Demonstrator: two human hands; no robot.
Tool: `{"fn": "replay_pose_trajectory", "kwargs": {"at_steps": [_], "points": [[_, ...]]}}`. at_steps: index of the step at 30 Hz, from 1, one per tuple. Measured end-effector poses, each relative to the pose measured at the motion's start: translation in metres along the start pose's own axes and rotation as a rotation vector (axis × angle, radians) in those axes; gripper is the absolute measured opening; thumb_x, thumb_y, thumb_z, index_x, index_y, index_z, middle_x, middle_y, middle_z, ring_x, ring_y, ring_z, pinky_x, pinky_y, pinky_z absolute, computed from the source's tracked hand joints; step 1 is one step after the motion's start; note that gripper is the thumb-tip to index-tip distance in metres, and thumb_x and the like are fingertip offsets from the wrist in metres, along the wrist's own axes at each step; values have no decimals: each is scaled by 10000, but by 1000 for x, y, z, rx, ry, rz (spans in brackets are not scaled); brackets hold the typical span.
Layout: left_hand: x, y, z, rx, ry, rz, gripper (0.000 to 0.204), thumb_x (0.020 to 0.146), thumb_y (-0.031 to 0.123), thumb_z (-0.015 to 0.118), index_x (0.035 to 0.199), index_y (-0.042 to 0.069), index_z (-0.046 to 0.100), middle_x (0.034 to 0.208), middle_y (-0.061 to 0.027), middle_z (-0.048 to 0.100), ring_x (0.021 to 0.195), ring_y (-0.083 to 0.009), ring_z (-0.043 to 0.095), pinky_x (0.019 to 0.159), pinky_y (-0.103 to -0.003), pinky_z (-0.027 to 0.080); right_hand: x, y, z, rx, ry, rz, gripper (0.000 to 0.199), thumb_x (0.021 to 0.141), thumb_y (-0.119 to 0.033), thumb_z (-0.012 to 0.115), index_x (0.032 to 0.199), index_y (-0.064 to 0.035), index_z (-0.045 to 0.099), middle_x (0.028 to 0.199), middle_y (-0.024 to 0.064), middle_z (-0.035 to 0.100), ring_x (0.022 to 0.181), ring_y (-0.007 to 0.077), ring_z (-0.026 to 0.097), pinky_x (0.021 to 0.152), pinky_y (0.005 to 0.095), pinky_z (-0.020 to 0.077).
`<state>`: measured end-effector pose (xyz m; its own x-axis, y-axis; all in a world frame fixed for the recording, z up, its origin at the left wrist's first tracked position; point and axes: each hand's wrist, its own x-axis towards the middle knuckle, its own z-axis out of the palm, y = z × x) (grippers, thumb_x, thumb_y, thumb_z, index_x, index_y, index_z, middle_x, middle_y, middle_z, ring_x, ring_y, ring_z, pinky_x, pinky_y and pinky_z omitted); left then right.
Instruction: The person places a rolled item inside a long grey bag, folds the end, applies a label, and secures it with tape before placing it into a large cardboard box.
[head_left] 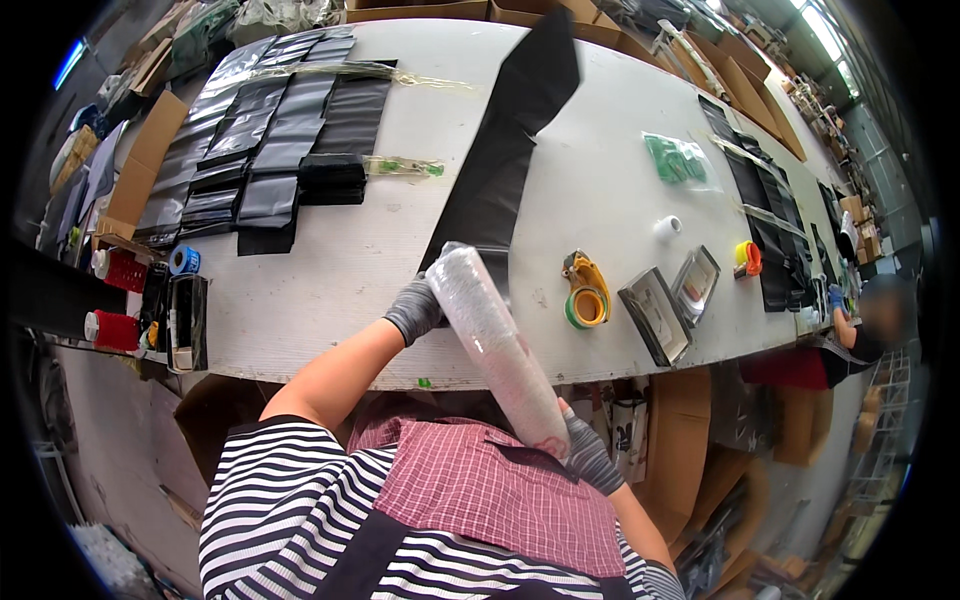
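Note:
I hold a long cylinder wrapped in clear plastic film (497, 350) slanting across my front. My left hand (415, 308), in a grey glove, grips its upper end at the table's near edge. My right hand (588, 452), also gloved, holds its lower end close to my body. A long black plastic bag (505, 150) lies on the white table (600, 170) just beyond the cylinder's top end, stretching away from me.
Rows of black bags (260, 140) lie at the left. A yellow tape dispenser (586, 293), two flat framed items (672, 305), a white tape roll (667, 227) and a green packet (676, 158) lie to the right. Another person (860, 335) works at the far right. Cardboard boxes stand around.

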<state>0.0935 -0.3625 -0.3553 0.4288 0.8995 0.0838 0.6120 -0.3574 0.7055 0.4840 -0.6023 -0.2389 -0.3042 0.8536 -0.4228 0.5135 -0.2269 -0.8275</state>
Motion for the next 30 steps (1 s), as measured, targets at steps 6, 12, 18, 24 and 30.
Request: {"fn": "replay_pose_trajectory", "kwargs": {"at_steps": [6,12,18,24,30], "points": [[18,26,-20,-1267,-5,-770,145,936,202,627,1013,81,652,929,-59,677,840,-182,646,774,-329,545,-29,-23,-6,-576,77,-112,1038,684,-343,851,1520,-102,285,958,218,601,869,377,601,791,428,510],[16,52,-35,-947,70,-521,89,923,95,664,990,45,634,896,-33,660,807,-117,593,737,-270,526,-41,-22,-3,-718,34,27,957,736,-370,793,1518,-138,293,936,228,609,827,401,611,762,456,513],[-4,98,-51,-89,412,-2,93,913,59,613,1004,41,620,893,-117,641,809,-266,612,758,-360,515,-40,-109,-36,-434,-156,242,949,711,-319,794,1501,-99,318,1047,234,632,927,393,634,836,424,522],[-8,127,-56,356,203,257,211,812,132,673,1011,73,640,982,-126,618,937,-355,590,816,-478,505,-31,-84,-55,672,-328,377,923,620,-231,803,1420,-21,395,1189,61,550,1072,187,539,951,336,456],[0,85,-33,-82,121,-656,325,818,235,678,1060,20,650,939,-196,681,888,-387,641,845,-471,511,-31,-121,-47,916,-237,452,796,620,-209,778,1322,-9,461,1072,67,546,1020,210,548,934,376,479]]}}
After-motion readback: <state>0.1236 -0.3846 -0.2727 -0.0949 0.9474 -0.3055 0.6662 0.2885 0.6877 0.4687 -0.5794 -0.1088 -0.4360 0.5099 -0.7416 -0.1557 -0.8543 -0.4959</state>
